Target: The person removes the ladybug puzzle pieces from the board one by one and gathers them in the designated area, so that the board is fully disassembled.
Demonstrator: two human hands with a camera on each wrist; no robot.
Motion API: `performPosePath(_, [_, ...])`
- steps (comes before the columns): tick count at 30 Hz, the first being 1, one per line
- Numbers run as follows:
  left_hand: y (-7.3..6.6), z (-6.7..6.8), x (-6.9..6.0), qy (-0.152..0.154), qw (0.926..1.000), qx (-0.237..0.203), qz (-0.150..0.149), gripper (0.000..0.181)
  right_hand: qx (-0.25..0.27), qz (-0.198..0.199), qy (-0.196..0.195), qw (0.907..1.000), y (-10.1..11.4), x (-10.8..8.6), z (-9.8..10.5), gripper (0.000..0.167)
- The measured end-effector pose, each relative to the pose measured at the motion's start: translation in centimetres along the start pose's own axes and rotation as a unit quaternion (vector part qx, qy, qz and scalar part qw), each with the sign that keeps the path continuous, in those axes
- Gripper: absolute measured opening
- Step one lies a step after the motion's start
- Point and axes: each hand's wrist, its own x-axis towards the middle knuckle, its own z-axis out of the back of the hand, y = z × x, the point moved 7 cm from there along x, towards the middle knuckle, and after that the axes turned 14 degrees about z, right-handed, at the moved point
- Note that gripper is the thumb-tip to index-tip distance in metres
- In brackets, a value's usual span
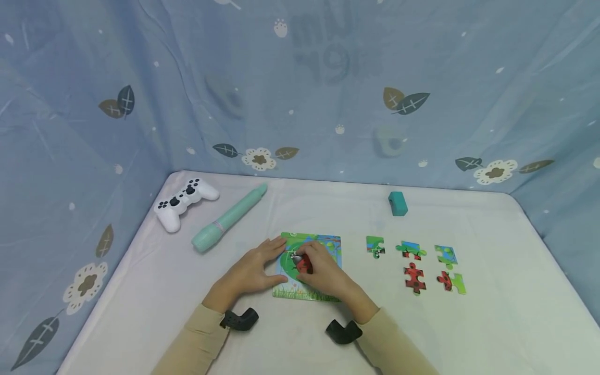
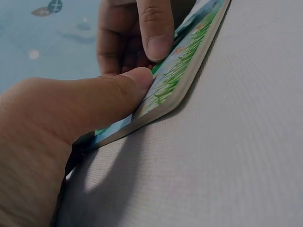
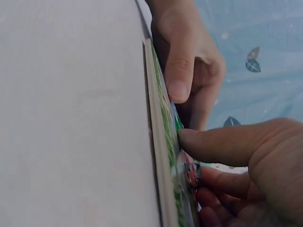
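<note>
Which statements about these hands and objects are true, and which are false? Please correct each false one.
1. The left hand touches the puzzle board. True.
2. The right hand touches the teal block. False: it is over the puzzle board.
3. Five puzzle pieces lie to the right of the puzzle board. True.
4. The game controller is mainly black. False: it is mainly white.
5. The teal block is right of the game controller. True.
</note>
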Motion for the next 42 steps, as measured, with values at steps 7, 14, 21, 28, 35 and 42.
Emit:
performPosePath(7, [-0.1,0.1,0.0,-0.002,1.0000,0.000,-0.009,0.079,-0.011,0.005,-0.014,0.9998,0.3,0.2,0.0,0.043])
performPosePath(14, [-0.1,0.0,0.0,0.001,0.9999,-0.003,-0.011,0.079,-0.038,0.017,-0.020,0.9989,0.9,0.2,0.2,0.043])
performPosePath(21, [-0.2,0.1,0.1,-0.001,0.9999,0.000,-0.010,0.080,-0.050,0.023,-0.027,0.9981,1.0,0.1,0.2,0.043])
performPosePath(28, [-0.2,0.1,0.1,-0.003,0.9999,0.005,-0.013,0.080,-0.059,0.020,-0.025,0.9978,1.0,-0.1,0.3,0.043])
performPosePath(35, [-0.2,0.1,0.2,-0.007,0.9998,0.007,-0.017,0.080,-0.032,-0.004,-0.028,0.9991,0.7,-0.2,1.4,0.043])
performPosePath(42, [-0.1,0.0,0.1,-0.001,0.9999,0.003,-0.010,0.079,-0.011,-0.019,-0.059,0.9980,0.2,-0.9,3.7,0.046])
